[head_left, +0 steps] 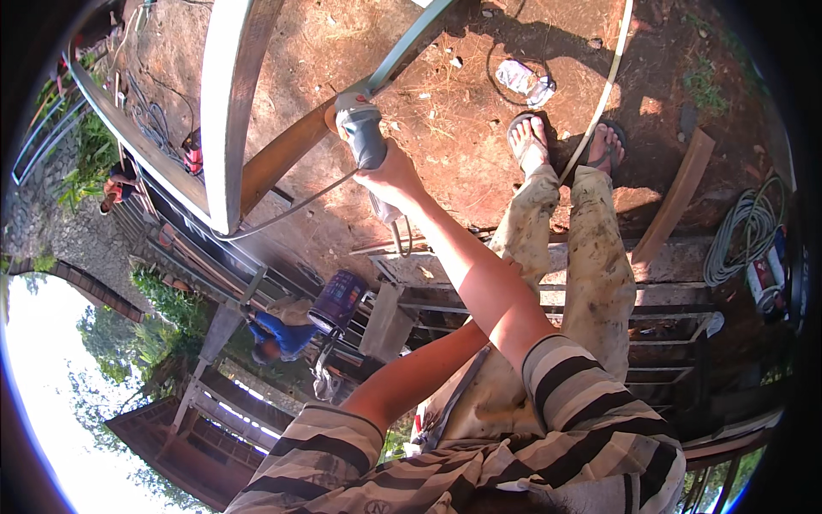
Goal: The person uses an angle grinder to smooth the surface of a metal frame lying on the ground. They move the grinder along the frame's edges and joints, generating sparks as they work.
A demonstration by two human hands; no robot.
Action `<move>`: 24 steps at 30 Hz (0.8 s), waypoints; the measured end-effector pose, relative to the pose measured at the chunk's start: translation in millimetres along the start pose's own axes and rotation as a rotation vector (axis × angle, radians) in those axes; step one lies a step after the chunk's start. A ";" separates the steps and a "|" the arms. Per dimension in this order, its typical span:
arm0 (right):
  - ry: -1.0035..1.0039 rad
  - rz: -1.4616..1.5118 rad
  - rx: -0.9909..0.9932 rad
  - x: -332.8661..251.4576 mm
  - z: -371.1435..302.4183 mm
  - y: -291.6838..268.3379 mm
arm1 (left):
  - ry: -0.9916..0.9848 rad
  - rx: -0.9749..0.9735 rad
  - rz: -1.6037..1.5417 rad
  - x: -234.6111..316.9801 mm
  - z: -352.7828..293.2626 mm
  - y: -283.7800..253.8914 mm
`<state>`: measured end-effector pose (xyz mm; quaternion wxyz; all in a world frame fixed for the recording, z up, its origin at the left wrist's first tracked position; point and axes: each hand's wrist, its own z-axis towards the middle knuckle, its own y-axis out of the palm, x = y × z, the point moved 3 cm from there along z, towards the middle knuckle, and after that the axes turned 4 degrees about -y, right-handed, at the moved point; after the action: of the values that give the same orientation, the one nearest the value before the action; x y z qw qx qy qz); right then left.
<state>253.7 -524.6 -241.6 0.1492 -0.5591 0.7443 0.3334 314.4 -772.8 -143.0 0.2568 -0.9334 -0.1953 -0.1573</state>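
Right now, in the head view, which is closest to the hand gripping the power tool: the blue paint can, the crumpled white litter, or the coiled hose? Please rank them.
Measured from the right hand:
1. Blue paint can, below it and slightly left.
2. Crumpled white litter, up and to the right on the dirt.
3. Coiled hose, far right edge.

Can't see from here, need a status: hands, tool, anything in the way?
Right hand shut on grey grinder, at the metal frame. Left hand hidden behind right forearm. Cord hangs below.

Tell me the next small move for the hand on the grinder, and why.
Probably ease the grey handheld grinder along the grey metal bar: the right hand grips its body, and its head sits where that bar meets the brown wooden plank. The left hand is hidden.
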 end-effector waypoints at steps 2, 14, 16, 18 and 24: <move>0.054 -0.062 0.005 4.4 10.4 -7.3 | -0.049 -0.118 -0.044 12.0 1.6 -9.6; 0.067 -0.153 -0.045 3.5 18.1 -25.3 | -0.251 -0.579 -0.526 -33.6 -14.3 31.9; 0.048 -0.141 -0.073 4.1 17.8 -26.8 | -0.235 -0.604 -0.499 -41.0 -13.5 38.6; 0.010 -0.125 -0.106 -2.6 7.3 -24.2 | -0.148 -0.538 -0.558 -31.4 -10.9 31.4; 0.103 -0.107 -0.022 7.5 25.2 -22.8 | -0.084 -0.275 -0.687 -16.7 -5.9 20.1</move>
<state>268.7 -516.8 -272.0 0.1221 -0.6161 0.7164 0.3038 307.6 -796.7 -153.1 0.0529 -0.8450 -0.4844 -0.2205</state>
